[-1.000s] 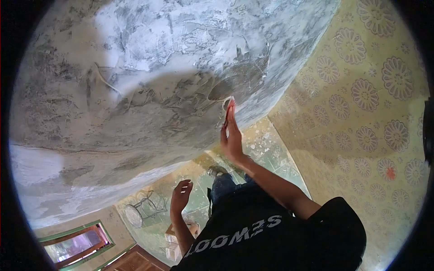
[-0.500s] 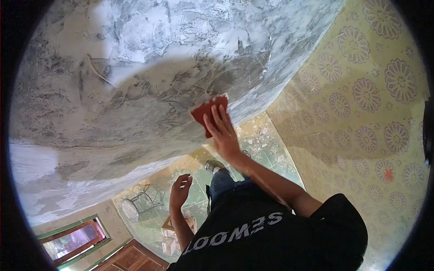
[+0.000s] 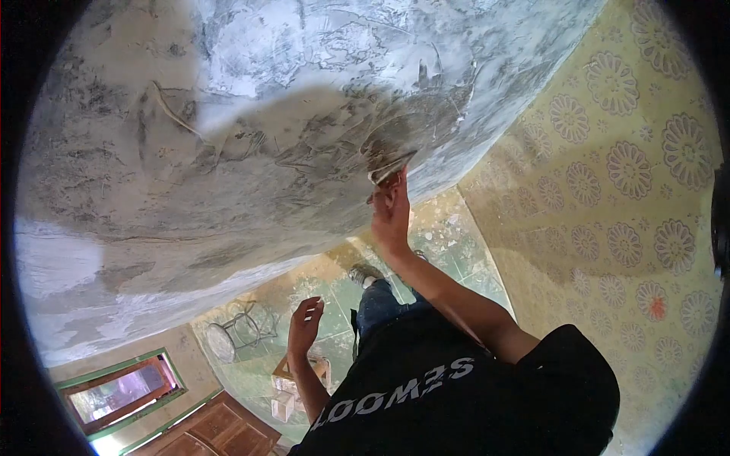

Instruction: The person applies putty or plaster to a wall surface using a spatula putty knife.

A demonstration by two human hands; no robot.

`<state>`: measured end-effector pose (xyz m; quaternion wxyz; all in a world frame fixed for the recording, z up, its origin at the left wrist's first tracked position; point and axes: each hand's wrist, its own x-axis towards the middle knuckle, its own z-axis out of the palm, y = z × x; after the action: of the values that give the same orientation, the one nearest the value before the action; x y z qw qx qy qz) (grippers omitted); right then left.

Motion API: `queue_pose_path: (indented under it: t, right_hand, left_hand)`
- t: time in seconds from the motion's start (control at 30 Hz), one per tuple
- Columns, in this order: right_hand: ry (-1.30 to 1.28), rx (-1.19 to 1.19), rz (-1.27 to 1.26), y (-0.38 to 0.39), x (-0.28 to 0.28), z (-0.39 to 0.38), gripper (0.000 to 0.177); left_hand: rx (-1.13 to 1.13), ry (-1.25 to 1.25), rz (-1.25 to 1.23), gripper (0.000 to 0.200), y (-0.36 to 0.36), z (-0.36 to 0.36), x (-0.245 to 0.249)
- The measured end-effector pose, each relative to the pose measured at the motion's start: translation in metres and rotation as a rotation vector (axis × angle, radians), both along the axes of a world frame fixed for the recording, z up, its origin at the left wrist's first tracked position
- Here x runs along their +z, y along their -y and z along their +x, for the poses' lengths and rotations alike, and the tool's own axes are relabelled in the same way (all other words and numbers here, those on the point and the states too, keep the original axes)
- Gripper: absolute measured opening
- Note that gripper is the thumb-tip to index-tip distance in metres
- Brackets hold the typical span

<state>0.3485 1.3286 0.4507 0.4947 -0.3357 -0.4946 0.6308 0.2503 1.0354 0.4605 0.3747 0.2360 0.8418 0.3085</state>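
Note:
Against the grey plastered wall (image 3: 251, 167), my right hand (image 3: 391, 209) grips a sheet of sandpaper (image 3: 390, 169), seen nearly edge-on, with its fingers bent around the lower edge. The plaster is mottled grey and white, with ridges and scratches, and a shadow falls across it near the hand. Lower and to the left, my left hand (image 3: 306, 323) hangs in the air with its fingers slightly curled and apart; it holds nothing.
Patterned yellow wallpaper (image 3: 585, 182) meets the plaster at the right corner. On the green tiled floor (image 3: 334, 304) are a metal-framed stool (image 3: 221, 342) and a wooden box (image 3: 283, 378). A framed window (image 3: 122, 391) and a brown door (image 3: 220, 433) are at lower left.
The sandpaper has gone from lying flat, red face showing, to nearly edge-on. My right hand has moved slightly right and its fingers have bent. The view has shifted a little.

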Motion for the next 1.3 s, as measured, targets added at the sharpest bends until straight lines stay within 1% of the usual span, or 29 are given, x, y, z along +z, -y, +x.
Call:
queue_pose_path:
  t: [0.03, 0.07, 0.13, 0.17, 0.2, 0.27, 0.3, 0.33, 0.4, 0.47, 0.53, 0.57, 0.63, 0.67, 0.73, 0.77, 0.8, 0.87, 0.9, 0.93, 1.0, 1.03, 1.07, 1.1, 1.13, 1.2, 1.27, 1.3]
  right_hand:
    - [-0.134, 0.032, -0.113, 0.001, 0.021, 0.000, 0.073]
    - [-0.130, 0.027, -0.112, 0.005, 0.033, -0.002, 0.073]
    - [-0.076, 0.058, 0.071, 0.018, 0.051, -0.002, 0.074]
    - [0.008, 0.054, 0.164, 0.020, 0.059, 0.001, 0.076]
    - [0.006, 0.044, 0.161, 0.019, 0.052, 0.004, 0.076]
    - [0.418, 0.002, 0.651, 0.014, 0.024, 0.012, 0.080]
    - [0.457, 0.053, 0.623, 0.011, 0.011, 0.018, 0.075]
    - [0.456, 0.049, 0.620, 0.003, -0.002, 0.028, 0.075]
    - [0.776, 0.041, 0.915, -0.024, -0.029, 0.049, 0.070]
    - [0.786, -0.055, 0.961, -0.051, -0.053, 0.064, 0.066]
    - [0.910, -0.069, 1.001, -0.074, -0.065, 0.086, 0.070]
    - [0.909, -0.070, 1.000, -0.081, -0.070, 0.094, 0.070]
    - [0.842, -0.088, 0.893, -0.088, -0.071, 0.101, 0.069]
    - [0.839, -0.088, 0.893, -0.086, -0.073, 0.099, 0.069]
    - [0.423, -0.183, 0.665, -0.079, -0.058, 0.086, 0.064]
    - [0.350, -0.311, 0.488, -0.074, -0.052, 0.076, 0.059]
    - [0.348, -0.311, 0.489, -0.079, -0.057, 0.073, 0.059]
    - [-0.127, -0.270, -0.038, -0.101, -0.071, 0.067, 0.046]
    - [-0.270, -0.267, -0.163, -0.113, -0.039, 0.072, 0.023]
    - [-0.271, -0.315, -0.411, -0.121, -0.005, 0.080, 0.006]
    - [-0.235, -0.148, -0.482, -0.147, 0.027, 0.102, 0.007]
    - [-0.233, -0.155, -0.478, -0.148, 0.044, 0.109, 0.007]
    - [-0.211, -0.139, -0.432, -0.146, 0.078, 0.115, 0.008]
    - [-0.188, -0.125, -0.387, -0.143, 0.094, 0.118, 0.009]
    - [-0.183, -0.136, -0.384, -0.139, 0.095, 0.118, 0.009]
    - [0.268, -0.004, 0.042, -0.124, 0.099, 0.108, 0.030]
    - [0.250, -0.281, 0.539, -0.089, 0.111, 0.082, 0.057]
    - [0.378, -0.254, 0.605, -0.086, 0.089, 0.081, 0.080]
  left_hand:
    - [-0.008, -0.014, 0.024, 0.033, 0.002, 0.000, -0.004]
    - [-0.013, -0.009, 0.025, 0.033, 0.001, 0.000, -0.004]
    - [-0.031, 0.007, -0.010, 0.032, -0.003, 0.000, -0.005]
    - [-0.040, 0.007, -0.011, 0.032, -0.006, 0.000, -0.006]
    - [-0.047, 0.015, 0.014, 0.033, -0.010, -0.001, -0.008]
    - [-0.058, 0.020, 0.039, 0.033, -0.019, -0.005, -0.005]
    - [-0.069, 0.006, 0.028, 0.033, -0.025, -0.006, -0.001]
    - [-0.079, -0.007, 0.018, 0.034, -0.029, -0.007, 0.004]
    - [-0.089, -0.016, 0.008, 0.034, -0.035, -0.009, 0.011]
    - [-0.097, -0.030, 0.002, 0.034, -0.038, -0.012, 0.013]
    - [-0.087, -0.022, 0.013, 0.036, -0.034, -0.013, 0.012]
    - [-0.088, -0.024, 0.012, 0.036, -0.032, -0.014, 0.007]
    - [-0.080, -0.018, 0.033, 0.036, -0.031, -0.014, 0.002]
    - [-0.079, -0.021, 0.033, 0.036, -0.029, -0.014, 0.000]
    - [-0.089, -0.046, 0.013, 0.034, -0.039, -0.007, 0.014]
    - [-0.088, -0.047, 0.015, 0.034, -0.040, -0.007, 0.015]
    - [-0.083, -0.043, 0.024, 0.034, -0.041, -0.007, 0.016]
    - [-0.081, -0.040, 0.035, 0.035, -0.042, -0.007, 0.018]
    - [-0.087, -0.052, 0.034, 0.035, -0.041, -0.006, 0.018]
    - [-0.095, -0.064, 0.035, 0.036, -0.042, -0.006, 0.018]
    - [-0.086, -0.049, 0.036, 0.036, -0.042, -0.008, 0.011]
    - [-0.071, -0.036, 0.032, 0.036, -0.042, -0.009, 0.007]
    - [-0.078, -0.031, 0.033, 0.036, -0.045, -0.010, 0.007]
    - [-0.098, -0.031, 0.036, 0.036, -0.051, -0.010, 0.008]
    - [-0.118, -0.031, 0.039, 0.036, -0.058, -0.009, 0.008]
    - [-0.136, -0.011, 0.047, 0.036, -0.071, -0.008, 0.007]
    - [-0.156, -0.001, 0.052, 0.036, -0.084, -0.006, 0.009]
    - [-0.178, -0.001, 0.064, 0.037, -0.091, -0.005, 0.010]
